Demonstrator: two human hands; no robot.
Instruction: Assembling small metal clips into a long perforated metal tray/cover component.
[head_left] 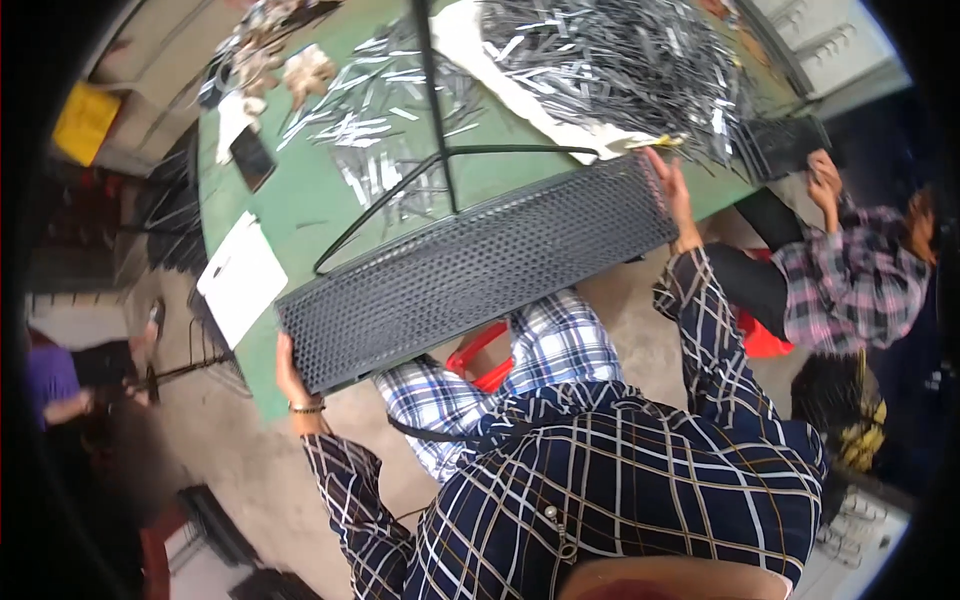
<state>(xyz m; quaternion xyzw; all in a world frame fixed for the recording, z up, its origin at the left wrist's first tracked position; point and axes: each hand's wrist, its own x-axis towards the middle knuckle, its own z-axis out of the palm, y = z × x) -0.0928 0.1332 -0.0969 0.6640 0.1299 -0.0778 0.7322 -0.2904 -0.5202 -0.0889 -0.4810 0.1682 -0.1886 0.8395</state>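
Note:
Across my lap and the near table edge lies a long black perforated metal shelf (480,255), tilted so its right end is higher in the view. My left hand (292,380) grips its left end, with most of the fingers hidden under it. The right end is held by my right hand (680,200), fingers along the short edge. A bent black rod (385,200) runs behind the shelf's far edge, and a straight black bar (435,110) rises past it; I cannot tell whether they are joined to it.
On the green table (310,215) lie a heap of dark strips (620,70) on white cloth, scattered strips (375,130), gloves (308,75), a phone (252,160) and a white clipboard (245,280). A co-worker (850,270) sits at right; another person (60,385) is at left.

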